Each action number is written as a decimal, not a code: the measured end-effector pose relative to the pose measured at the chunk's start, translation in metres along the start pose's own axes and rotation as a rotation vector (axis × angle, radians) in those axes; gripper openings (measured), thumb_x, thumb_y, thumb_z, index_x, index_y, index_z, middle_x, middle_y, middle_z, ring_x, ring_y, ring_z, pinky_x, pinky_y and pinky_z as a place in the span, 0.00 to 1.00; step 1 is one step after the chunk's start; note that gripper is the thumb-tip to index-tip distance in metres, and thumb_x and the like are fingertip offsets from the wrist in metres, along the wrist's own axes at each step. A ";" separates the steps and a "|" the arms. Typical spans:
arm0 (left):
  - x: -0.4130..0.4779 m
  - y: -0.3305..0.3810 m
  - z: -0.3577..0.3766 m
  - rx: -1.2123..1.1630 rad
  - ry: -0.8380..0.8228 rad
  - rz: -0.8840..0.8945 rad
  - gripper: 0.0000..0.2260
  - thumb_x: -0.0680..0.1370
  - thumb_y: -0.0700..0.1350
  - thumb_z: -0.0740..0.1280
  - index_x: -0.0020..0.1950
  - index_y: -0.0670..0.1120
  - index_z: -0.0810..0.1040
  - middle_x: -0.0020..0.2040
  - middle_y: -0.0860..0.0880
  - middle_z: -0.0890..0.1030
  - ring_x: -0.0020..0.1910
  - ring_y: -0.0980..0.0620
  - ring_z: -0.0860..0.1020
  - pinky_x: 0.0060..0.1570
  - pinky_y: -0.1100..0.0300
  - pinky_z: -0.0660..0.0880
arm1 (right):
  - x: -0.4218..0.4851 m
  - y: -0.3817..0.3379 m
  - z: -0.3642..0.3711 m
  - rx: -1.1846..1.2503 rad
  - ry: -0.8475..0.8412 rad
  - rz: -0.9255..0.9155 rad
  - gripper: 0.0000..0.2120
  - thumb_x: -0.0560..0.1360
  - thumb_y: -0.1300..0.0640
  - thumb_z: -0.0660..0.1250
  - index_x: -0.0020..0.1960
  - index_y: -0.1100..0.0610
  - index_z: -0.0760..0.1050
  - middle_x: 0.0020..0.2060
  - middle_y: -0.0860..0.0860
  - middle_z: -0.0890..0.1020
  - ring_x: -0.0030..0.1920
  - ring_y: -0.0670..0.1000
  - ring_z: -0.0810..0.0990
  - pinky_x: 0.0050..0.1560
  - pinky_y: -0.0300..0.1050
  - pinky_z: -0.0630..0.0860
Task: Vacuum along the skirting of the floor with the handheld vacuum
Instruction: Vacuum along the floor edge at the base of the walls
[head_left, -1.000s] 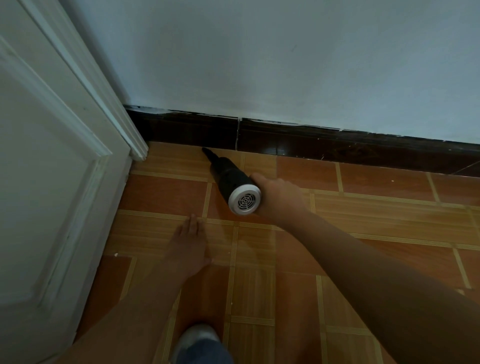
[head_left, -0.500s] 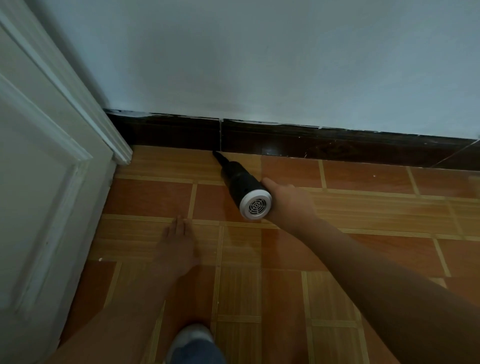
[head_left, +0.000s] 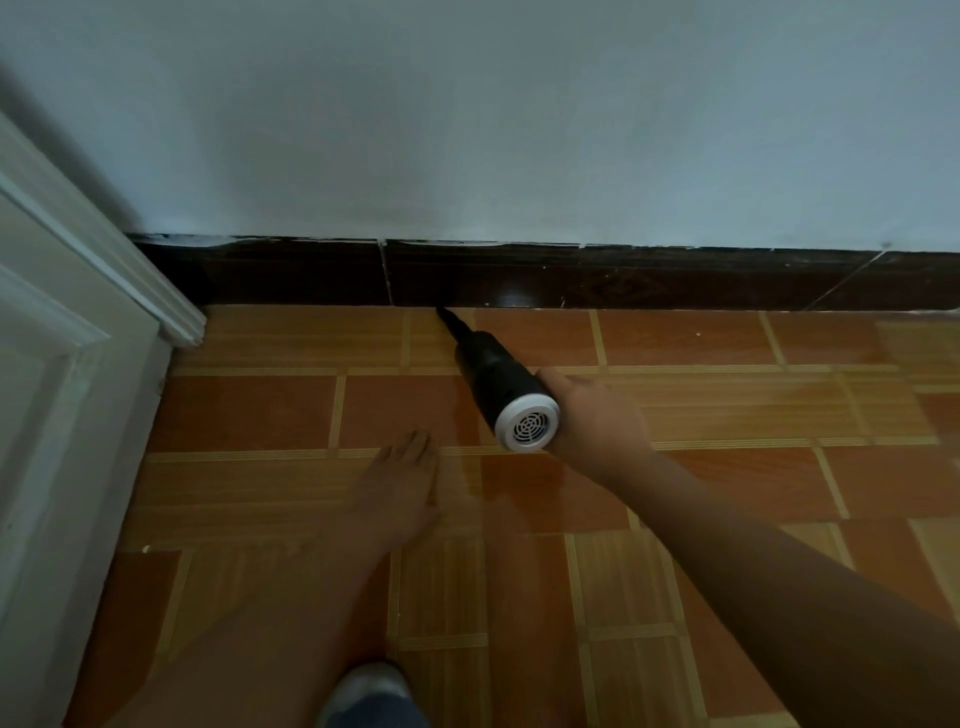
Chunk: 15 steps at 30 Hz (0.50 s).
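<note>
One handheld vacuum (head_left: 493, 382), gripped by right hand (head_left: 597, 421)

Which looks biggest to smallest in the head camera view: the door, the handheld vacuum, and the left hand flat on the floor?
1. Door, by far the largest, though partly cut off by the frame.
2. and 3. Handheld vacuum and left hand look about alike; the hand is nearer the camera, so no ranking.

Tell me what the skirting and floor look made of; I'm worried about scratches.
Skirting: likely glazed dark tile, since it shines and has pale joints. Floor: glossy orange tile with wood-look strips, probably ceramic. The vacuum in the right hand looks like matte black plastic.
</note>
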<state>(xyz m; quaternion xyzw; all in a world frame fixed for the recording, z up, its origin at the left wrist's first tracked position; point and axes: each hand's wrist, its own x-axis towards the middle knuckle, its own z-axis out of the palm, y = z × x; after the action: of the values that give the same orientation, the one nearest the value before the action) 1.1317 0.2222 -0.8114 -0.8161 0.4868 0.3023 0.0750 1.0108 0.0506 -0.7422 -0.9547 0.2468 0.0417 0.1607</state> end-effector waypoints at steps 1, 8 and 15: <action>0.002 0.003 0.000 0.009 -0.011 0.004 0.36 0.81 0.53 0.58 0.78 0.42 0.40 0.78 0.45 0.41 0.78 0.48 0.42 0.75 0.55 0.44 | -0.001 0.003 0.000 -0.002 0.002 0.002 0.18 0.74 0.48 0.66 0.59 0.54 0.68 0.44 0.50 0.79 0.38 0.48 0.75 0.35 0.41 0.69; 0.008 0.015 0.006 0.081 -0.073 -0.013 0.38 0.80 0.56 0.58 0.77 0.40 0.39 0.78 0.42 0.37 0.77 0.47 0.41 0.75 0.53 0.43 | -0.013 0.022 0.000 0.008 0.032 0.017 0.16 0.74 0.49 0.67 0.57 0.55 0.69 0.41 0.48 0.78 0.36 0.48 0.73 0.34 0.39 0.66; 0.007 0.012 0.007 0.104 -0.125 0.007 0.44 0.78 0.61 0.60 0.76 0.40 0.35 0.76 0.41 0.33 0.76 0.46 0.36 0.74 0.53 0.39 | -0.019 0.027 0.005 0.021 0.065 0.021 0.14 0.74 0.50 0.66 0.55 0.56 0.70 0.42 0.51 0.79 0.36 0.49 0.75 0.36 0.41 0.70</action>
<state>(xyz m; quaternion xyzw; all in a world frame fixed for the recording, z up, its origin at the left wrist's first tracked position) 1.1206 0.2138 -0.8185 -0.7889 0.4990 0.3275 0.1463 0.9808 0.0388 -0.7515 -0.9512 0.2626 0.0096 0.1620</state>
